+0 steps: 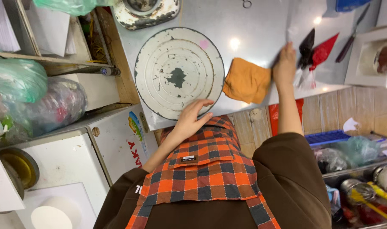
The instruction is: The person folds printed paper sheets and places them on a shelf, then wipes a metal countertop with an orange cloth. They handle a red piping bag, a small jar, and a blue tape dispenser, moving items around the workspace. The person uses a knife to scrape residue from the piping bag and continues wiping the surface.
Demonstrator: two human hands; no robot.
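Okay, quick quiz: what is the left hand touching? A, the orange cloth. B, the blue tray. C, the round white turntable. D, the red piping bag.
C: the left hand rests its fingers on the near rim of the turntable, while the orange cloth lies beside it, untouched by that hand.

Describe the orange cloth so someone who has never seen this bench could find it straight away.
Start at the round white turntable with chipped paint on the metal worktop. Just beside its rim, toward the right hand, lies the orange cloth, crumpled near the worktop's front edge. It is the only soft, plain orange thing there; the piping bags past the hand are shiny red and black.
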